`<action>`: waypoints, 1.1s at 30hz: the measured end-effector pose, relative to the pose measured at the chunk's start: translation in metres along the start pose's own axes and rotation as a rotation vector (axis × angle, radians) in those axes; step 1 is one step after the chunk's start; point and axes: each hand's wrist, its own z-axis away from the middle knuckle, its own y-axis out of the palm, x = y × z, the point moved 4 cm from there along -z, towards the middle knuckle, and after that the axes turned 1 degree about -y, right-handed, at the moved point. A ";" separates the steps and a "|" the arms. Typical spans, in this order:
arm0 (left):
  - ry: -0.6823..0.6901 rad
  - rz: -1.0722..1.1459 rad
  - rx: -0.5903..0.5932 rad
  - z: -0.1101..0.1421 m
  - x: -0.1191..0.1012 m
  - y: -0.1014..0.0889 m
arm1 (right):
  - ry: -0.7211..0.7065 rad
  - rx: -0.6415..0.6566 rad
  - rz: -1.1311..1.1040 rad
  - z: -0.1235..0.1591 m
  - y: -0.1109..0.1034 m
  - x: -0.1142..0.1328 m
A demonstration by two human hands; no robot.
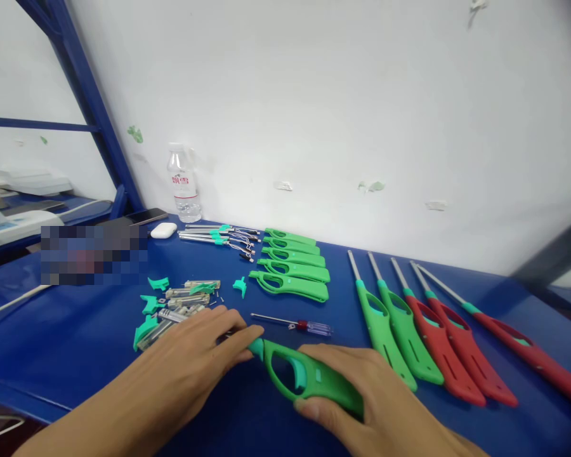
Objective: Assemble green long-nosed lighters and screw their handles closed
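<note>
1. Near the front of the blue surface [95, 324], the held green lighter [330, 384] slants between both hands, teal collar toward the left.
2. The left hand [204, 346] has its grip closed, thumb and fingers pinching the lighter's front end by the collar and hiding most of what lies beyond.
3. The right hand [356, 387] has its grip wrapped around the handle, thumb below the finger loop.
4. Just beyond lies a screwdriver [316, 327], its tip pointing left.
5. Beyond that, green shells [292, 289] sit in a column, with wired metal tubes [202, 238] to their left.
6. Teal triggers [148, 305] and clear cartridges [190, 299] cluster beyond the left hand.
7. Rightward rest two green lighters [394, 365] and three red lighters [461, 374].
</note>
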 end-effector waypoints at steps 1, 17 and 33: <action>0.007 -0.003 -0.001 0.001 0.000 0.000 | 0.014 0.002 -0.020 -0.001 0.000 0.000; 0.083 -0.031 -0.075 -0.004 -0.029 -0.005 | 0.003 0.192 -0.110 -0.009 -0.010 0.002; -0.080 0.006 0.249 0.004 -0.036 -0.007 | -0.348 -0.030 0.301 -0.004 0.000 0.008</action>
